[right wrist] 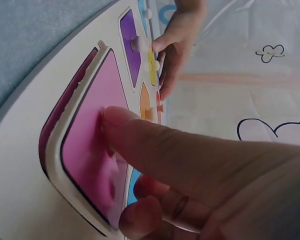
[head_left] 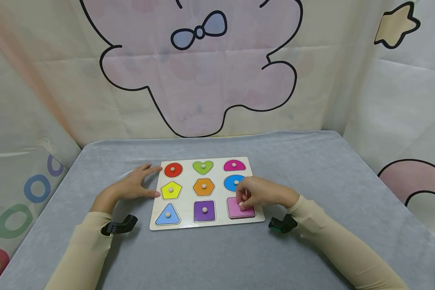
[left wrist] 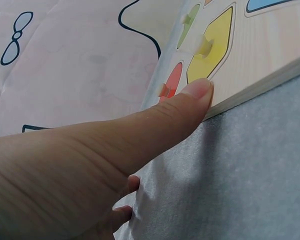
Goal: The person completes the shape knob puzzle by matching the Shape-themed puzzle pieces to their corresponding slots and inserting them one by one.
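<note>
A wooden shape puzzle board [head_left: 186,205] lies on the table. At its near right corner my right hand [head_left: 262,191] pinches a pink four-sided puzzle piece [head_left: 237,212]; the fingers cover its knob. In the right wrist view this pink piece [right wrist: 92,130] sits a little above its darker pink recess, so a gap shows along the edge. My left hand [head_left: 130,187] touches the board's left edge with spread, fairly straight fingers. In the left wrist view the thumb [left wrist: 190,100] lies on the edge near the yellow pentagon [left wrist: 217,42].
Other knobbed pieces sit in the board: red circle [head_left: 177,172], green heart [head_left: 199,170], magenta half circle [head_left: 235,169], blue oval [head_left: 230,183], orange hexagon [head_left: 203,192], purple square [head_left: 204,217], blue triangle [head_left: 168,221]. Grey cloth [head_left: 210,257] covers the table; a printed curtain [head_left: 203,80] hangs behind.
</note>
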Tool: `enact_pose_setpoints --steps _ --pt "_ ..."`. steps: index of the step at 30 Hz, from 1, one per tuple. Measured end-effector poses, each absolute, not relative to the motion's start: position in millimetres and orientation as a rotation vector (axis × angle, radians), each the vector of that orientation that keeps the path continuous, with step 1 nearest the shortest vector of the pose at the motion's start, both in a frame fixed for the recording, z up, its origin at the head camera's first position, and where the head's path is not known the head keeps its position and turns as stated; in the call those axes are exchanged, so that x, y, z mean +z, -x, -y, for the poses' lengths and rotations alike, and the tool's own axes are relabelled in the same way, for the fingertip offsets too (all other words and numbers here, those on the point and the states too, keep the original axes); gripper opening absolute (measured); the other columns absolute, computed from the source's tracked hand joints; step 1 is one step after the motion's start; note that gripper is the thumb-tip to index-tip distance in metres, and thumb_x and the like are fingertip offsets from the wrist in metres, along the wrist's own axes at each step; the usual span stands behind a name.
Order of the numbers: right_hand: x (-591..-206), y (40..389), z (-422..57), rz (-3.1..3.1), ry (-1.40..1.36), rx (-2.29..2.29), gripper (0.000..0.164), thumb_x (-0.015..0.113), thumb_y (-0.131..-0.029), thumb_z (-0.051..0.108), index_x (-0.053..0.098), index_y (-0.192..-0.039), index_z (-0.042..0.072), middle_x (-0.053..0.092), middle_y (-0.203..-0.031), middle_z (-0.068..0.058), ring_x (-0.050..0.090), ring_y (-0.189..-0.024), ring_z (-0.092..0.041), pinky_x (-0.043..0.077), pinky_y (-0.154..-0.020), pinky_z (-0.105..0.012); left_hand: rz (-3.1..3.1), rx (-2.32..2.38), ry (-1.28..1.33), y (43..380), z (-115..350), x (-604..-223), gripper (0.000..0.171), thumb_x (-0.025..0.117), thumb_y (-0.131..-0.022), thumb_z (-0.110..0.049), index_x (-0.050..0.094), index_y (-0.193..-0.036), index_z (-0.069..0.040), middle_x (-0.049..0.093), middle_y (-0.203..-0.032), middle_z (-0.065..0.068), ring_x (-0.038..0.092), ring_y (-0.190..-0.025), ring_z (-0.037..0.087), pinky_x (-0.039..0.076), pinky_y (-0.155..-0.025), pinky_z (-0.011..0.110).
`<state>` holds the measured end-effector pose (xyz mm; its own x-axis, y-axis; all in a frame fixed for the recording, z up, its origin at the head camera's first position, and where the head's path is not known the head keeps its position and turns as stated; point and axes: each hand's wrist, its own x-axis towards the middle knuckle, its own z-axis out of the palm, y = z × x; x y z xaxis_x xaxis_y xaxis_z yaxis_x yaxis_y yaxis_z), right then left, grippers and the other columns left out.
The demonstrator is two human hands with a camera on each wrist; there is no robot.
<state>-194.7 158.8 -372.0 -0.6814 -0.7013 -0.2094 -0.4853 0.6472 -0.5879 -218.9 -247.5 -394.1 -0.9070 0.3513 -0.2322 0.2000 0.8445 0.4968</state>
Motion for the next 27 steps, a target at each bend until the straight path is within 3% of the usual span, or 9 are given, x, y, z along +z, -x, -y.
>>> enact_pose_setpoints --steps 27 --pt "-375.4 194.6 -158.0 -2.415 0.91 -0.692 0.015 0.082 -0.084 0.012 0.069 -0.076 0.014 0.05 -0.066 0.006 0.05 -0.067 -0.007 0.042 -0.059 -0.018 -2.702 0.669 -0.399 219.9 246.1 -395.1 0.093 0.081 -0.081 -0.045 0.035 -0.157 -0.017 0.017 -0.164 0.03 0.017 -0.148 0.056 0.028 -0.11 0.079"
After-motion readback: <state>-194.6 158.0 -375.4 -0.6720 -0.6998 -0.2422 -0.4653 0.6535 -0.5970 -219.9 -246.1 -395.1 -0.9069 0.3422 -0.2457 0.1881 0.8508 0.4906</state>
